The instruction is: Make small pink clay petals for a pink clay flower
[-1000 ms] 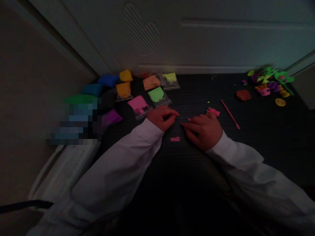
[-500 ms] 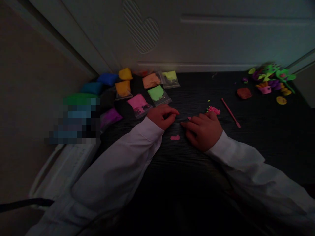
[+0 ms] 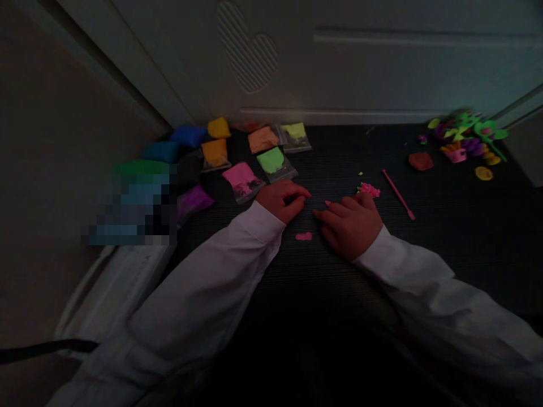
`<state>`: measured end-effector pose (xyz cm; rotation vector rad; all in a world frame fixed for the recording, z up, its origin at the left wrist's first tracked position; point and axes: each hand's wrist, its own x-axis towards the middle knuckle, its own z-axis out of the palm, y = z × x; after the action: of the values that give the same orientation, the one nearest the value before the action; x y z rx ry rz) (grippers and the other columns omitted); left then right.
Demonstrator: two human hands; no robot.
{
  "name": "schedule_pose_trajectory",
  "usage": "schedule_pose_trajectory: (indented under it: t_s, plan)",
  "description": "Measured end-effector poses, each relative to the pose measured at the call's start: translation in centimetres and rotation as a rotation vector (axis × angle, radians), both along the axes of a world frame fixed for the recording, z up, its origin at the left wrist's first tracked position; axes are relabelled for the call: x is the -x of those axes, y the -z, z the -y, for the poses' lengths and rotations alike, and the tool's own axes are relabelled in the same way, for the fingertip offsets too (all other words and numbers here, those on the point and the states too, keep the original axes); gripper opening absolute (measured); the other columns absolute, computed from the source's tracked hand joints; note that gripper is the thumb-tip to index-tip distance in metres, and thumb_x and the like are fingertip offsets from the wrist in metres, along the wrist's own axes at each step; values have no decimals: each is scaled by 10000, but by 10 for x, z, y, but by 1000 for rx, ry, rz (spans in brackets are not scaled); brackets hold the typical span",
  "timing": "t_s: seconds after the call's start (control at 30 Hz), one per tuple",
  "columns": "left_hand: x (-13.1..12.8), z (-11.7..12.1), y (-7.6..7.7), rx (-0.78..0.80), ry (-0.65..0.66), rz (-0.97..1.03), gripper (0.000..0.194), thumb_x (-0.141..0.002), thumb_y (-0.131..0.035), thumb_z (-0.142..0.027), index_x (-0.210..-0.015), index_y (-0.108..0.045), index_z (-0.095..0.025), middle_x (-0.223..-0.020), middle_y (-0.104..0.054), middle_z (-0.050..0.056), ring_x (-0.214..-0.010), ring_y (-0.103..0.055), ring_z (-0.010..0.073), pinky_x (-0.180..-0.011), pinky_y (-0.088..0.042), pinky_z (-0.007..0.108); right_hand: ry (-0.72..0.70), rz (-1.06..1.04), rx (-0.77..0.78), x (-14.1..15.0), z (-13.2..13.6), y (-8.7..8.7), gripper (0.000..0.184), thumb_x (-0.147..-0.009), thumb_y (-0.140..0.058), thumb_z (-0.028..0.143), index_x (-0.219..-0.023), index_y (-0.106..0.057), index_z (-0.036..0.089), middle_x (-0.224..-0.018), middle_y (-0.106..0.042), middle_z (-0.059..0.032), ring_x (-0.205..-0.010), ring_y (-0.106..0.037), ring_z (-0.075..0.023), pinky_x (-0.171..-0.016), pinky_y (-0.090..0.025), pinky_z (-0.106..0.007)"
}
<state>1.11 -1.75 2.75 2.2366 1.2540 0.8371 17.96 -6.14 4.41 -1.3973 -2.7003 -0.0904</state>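
Observation:
A thin, flattened strip of pink clay lies on the dark tabletop, just in front of my hands. My left hand rests behind and left of it, thumb and fingers apart with a gap between them, and I see nothing held. To the right, my right hand lies low on the table, its index finger stretched out toward the left hand. A small pink bit shows at the far side of its fingers. Beyond the right knuckles sits a heap of tiny pink and green clay pieces, partly covered by that hand.
A pink modelling stick and a reddish-brown clay lump lie to the right. Colourful clay flowers fill the back right corner. Bags of clay, such as a pink one, line the left. A white power strip lies lower left.
The whole view has shifted slightly to the right. Both hands keep almost the same pose, and the pink strip lies in the same place on the table.

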Motion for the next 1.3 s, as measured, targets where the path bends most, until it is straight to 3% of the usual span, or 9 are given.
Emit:
schedule_pose_trajectory:
  t_s: [0.97, 1.13, 1.3]
  plan:
    - [0, -1, 3, -49, 35, 20, 166, -666, -458, -168, -736, -608, -151, -594, -533, -1, -545, -446, 74, -510, -353, 188, 2, 34, 24, 1, 2, 2, 303, -747, -352, 302, -1006, -492, 232, -944, -561, -47, -788, -433, -205, -713, -186, -379]
    - [1, 0, 3, 19, 1, 58, 185, -665, -461, -168, -792, -595, -151, -619, -530, -5, -520, -426, 61, -484, -339, 175, 8, -28, 5, -3, 2, 4, 306, -749, -353, 304, -1015, -494, 244, -938, -559, -41, -765, -436, -183, -712, -188, -359]
    - [1, 1, 3, 107, -24, 119, 235, -660, -462, -162, -873, -562, -151, -622, -524, -18, -476, -395, 47, -450, -321, 167, 49, -116, -9, -9, 0, 2, 326, -750, -351, 276, -1049, -474, 230, -771, -567, -29, -687, -438, -149, -680, -203, -322]
